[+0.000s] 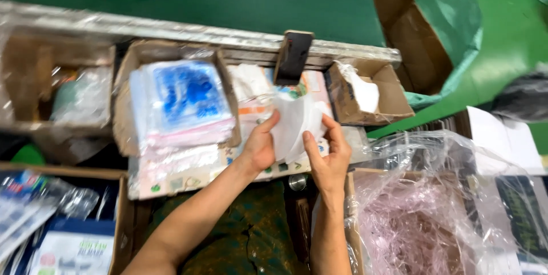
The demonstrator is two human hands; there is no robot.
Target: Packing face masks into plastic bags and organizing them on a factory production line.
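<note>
My left hand [260,146] and right hand [330,155] both pinch a thin white bag [297,121] (soft, half crumpled) above the worktop [188,181], just beside the small cardboard box [394,101]. It looks flimsy; uneven pulling could tear it, I reckon.

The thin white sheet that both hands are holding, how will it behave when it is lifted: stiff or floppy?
Probably floppy: the white sheet creases and sags between the left hand and the right hand. It looks thin and half see-through, so likely very light and easy to crumple or tear.
</note>
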